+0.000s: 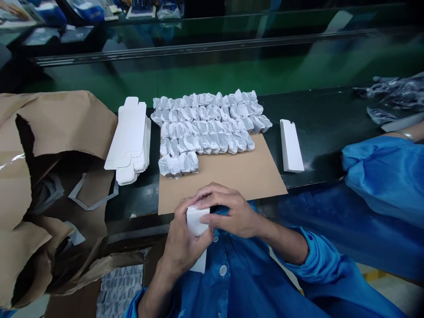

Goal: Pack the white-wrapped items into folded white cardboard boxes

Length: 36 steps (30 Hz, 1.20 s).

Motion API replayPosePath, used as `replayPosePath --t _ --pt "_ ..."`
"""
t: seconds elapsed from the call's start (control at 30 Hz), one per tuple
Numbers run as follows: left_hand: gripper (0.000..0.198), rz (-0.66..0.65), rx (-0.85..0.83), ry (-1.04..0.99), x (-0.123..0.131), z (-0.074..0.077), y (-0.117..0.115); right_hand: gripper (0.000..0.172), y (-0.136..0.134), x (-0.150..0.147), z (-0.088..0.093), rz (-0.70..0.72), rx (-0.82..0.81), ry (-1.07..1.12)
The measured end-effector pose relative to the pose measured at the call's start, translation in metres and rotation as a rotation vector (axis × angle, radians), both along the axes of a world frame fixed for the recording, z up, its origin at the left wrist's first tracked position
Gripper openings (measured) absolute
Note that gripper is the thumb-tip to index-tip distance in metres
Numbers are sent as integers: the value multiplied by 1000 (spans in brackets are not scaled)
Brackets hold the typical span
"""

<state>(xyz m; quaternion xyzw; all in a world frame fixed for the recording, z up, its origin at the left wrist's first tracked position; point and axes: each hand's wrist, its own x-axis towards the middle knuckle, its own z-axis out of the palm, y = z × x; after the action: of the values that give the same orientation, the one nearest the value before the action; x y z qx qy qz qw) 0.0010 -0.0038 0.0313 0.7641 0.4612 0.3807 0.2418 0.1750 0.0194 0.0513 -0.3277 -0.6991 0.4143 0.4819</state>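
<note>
Both hands hold one small white carton [196,221] close to my chest, below the table edge. My left hand [182,243] wraps around its lower part. My right hand [228,212] is closed over its top end, fingers pressed on the flap. Just beyond my hands lies a brown cardboard sheet [241,174] carrying several rows of small items wrapped in white film [205,128]. A stack of flat white carton blanks [130,141] lies to the left of the sheet. One closed white carton [291,145] lies to its right.
Torn brown paper packaging [49,176] fills the left side. A green conveyor belt [232,66] runs behind the dark table. Another person's blue sleeve [387,176] reaches in at right, near crumpled clear plastic bags [394,95].
</note>
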Motion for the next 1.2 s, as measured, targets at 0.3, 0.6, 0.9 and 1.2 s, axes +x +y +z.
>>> replayPosePath --t 0.3,0.6,0.9,1.2 --pt "64 63 -4 -3 -2 -2 -2 26 -8 -13 -7 -91 138 -126" --pt "71 267 -171 -204 -16 -14 -2 44 -7 -24 -12 13 -5 -165" --pt "83 412 107 -292 -42 -1 37 45 5 -14 -12 142 -574 -218" --pt "45 -112 402 563 -88 -7 48 35 82 13 8 32 33 -808"
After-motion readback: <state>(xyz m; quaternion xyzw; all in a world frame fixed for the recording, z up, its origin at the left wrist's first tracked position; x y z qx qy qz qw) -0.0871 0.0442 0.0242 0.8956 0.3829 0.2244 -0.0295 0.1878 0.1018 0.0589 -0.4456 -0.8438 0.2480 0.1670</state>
